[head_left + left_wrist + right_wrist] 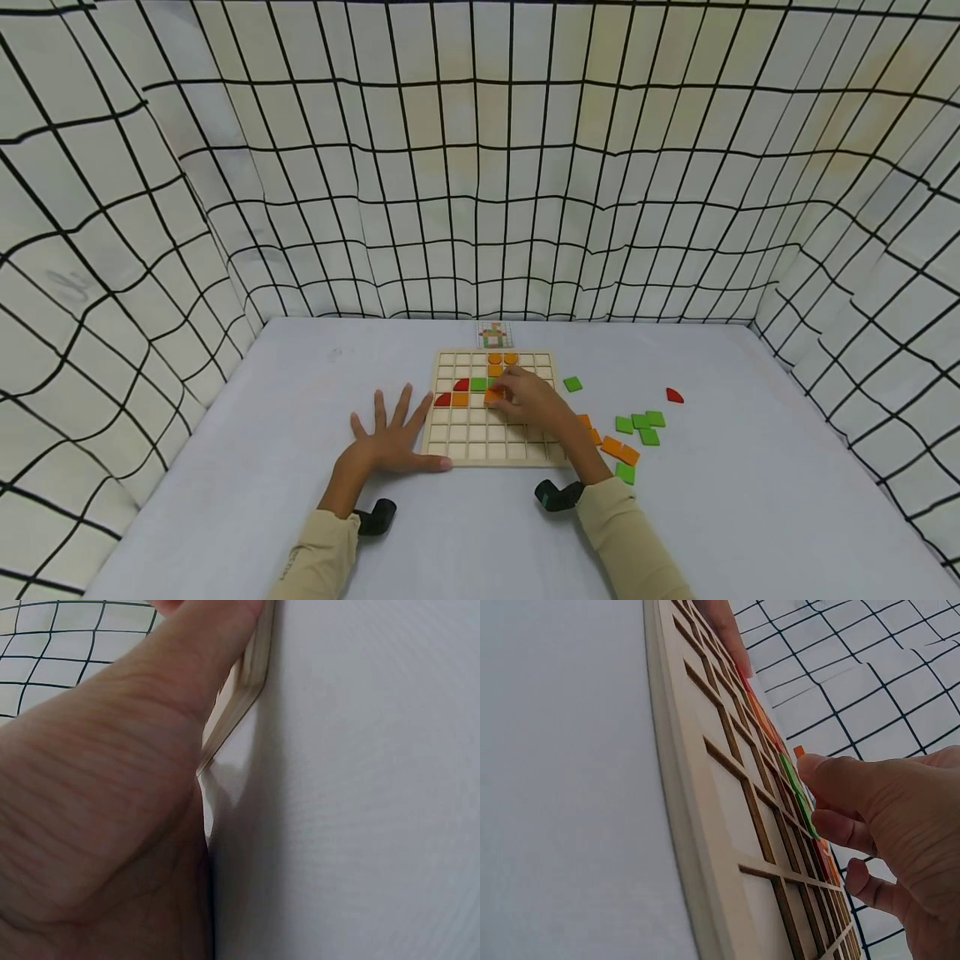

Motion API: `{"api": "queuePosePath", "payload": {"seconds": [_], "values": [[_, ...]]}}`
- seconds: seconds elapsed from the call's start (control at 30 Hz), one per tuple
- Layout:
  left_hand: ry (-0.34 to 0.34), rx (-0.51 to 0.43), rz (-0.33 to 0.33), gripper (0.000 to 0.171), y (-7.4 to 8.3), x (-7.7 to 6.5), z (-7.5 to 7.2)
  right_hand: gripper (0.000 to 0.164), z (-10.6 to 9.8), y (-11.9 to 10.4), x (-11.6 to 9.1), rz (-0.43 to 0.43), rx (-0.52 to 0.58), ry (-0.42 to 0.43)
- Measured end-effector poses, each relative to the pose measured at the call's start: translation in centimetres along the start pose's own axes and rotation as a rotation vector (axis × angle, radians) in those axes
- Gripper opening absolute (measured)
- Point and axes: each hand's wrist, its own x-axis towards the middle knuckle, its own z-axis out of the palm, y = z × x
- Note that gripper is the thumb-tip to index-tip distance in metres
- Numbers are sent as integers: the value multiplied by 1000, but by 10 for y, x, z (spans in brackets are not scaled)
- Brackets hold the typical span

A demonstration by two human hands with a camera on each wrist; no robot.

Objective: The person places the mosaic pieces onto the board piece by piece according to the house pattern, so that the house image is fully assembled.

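Observation:
A wooden grid board (468, 433) lies on the white table, partly filled with flat coloured pieces. Over its middle, my right hand (534, 398) pinches a small orange tile (799, 751) between thumb and finger. Left of that hand, red quarter-circle pieces (443, 400), an orange square (460, 400) and a green square (478, 384) sit in the grid. Several orange pieces (495, 371) fill cells near the top, and the right hand hides some cells. Fingers spread, my left hand (388, 446) rests beside the board, its thumb at the lower left corner.
A small pattern card (495, 335) lies behind the board. To the right are scattered green tiles (649, 437), orange tiles (620, 450), a lone green tile (573, 383) and a red quarter-circle (675, 395). Black netting (510, 200) over white walls surrounds the table.

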Motion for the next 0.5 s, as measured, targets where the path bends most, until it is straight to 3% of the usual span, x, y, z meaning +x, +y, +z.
{"api": "queuePosePath", "payload": {"seconds": [0.27,0.5], "values": [[2,-3,1,117,-1,-2,-1,27,10,-8,5,-9,9,27],[-5,7,3,117,0,-2,-1,29,13,-16,7,57,-35,7]]}}
